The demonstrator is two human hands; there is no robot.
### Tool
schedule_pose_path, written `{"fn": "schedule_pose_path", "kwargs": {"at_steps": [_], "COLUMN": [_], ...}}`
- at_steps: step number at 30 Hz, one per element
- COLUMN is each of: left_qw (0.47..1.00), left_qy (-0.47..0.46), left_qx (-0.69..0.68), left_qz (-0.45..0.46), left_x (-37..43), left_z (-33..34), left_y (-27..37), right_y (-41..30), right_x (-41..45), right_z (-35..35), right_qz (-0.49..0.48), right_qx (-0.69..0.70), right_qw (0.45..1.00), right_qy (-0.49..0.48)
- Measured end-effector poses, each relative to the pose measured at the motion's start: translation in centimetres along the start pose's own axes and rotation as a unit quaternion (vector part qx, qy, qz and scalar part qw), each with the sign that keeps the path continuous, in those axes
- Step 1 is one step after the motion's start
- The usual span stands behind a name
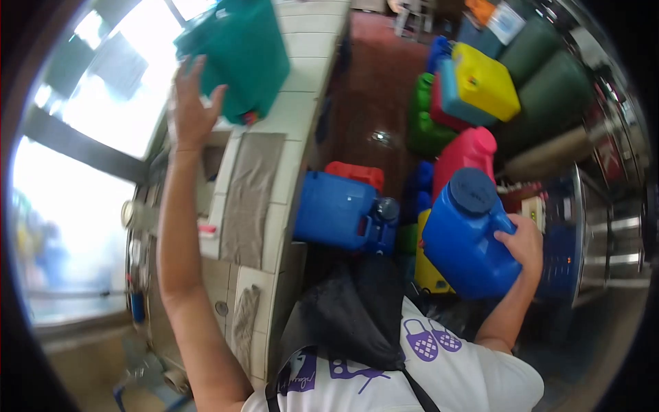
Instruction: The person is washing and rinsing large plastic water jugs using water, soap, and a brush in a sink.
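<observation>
Stretched forward with fingers apart, my left hand (193,105) is beside a large green plastic jerrycan (244,62) on the tiled counter (296,116); whether they touch I cannot tell. My right hand (522,242) grips the handle of a blue plastic jerrycan (463,247) with a dark round cap. That jerrycan is held up at my right side, tilted. Behind it shows a pink jerrycan (466,149), and below it part of a yellow container (426,268).
Against the counter's side is another blue jerrycan (332,208), with a red one (355,174) behind. A yellow jerrycan (486,80) tops a group of several containers at the far right, near dark green tanks (553,95). Grey cloths (252,198) lie along the sink (213,270).
</observation>
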State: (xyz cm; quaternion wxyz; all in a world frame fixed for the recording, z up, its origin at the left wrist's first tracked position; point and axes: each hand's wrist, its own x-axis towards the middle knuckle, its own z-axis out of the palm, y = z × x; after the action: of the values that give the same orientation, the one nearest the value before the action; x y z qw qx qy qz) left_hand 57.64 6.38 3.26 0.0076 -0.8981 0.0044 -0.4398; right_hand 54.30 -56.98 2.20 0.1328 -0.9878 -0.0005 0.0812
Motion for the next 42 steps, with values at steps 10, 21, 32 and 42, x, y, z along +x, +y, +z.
{"fn": "schedule_pose_path", "kwargs": {"at_steps": [10,21,32,42], "left_qw": [0.977,0.792,0.757,0.868], "left_qy": [0.048,0.104,0.211,-0.178], "left_qx": [-0.024,0.218,0.193,0.245], "left_qz": [-0.205,-0.560,-0.588,-0.392], "left_x": [-19.3,-45.5,-51.9,-51.1], "left_z": [-7.7,-28.7,-43.6,-45.2], "left_y": [-1.6,-6.7,-5.7,-4.7], "right_y": [-17.0,-35.9,-57.3,-61.7], "right_x": [-2.5,-4.5,-24.3,-34.2], "right_z": [-6.7,-3.9,18.0,36.4], "right_qz": [-0.477,-0.574,-0.728,-0.866], "right_qx": [0.048,0.377,0.281,0.067], "right_qw": [0.878,0.719,0.583,0.466], "right_qy": [-0.012,-0.106,-0.224,-0.170]}}
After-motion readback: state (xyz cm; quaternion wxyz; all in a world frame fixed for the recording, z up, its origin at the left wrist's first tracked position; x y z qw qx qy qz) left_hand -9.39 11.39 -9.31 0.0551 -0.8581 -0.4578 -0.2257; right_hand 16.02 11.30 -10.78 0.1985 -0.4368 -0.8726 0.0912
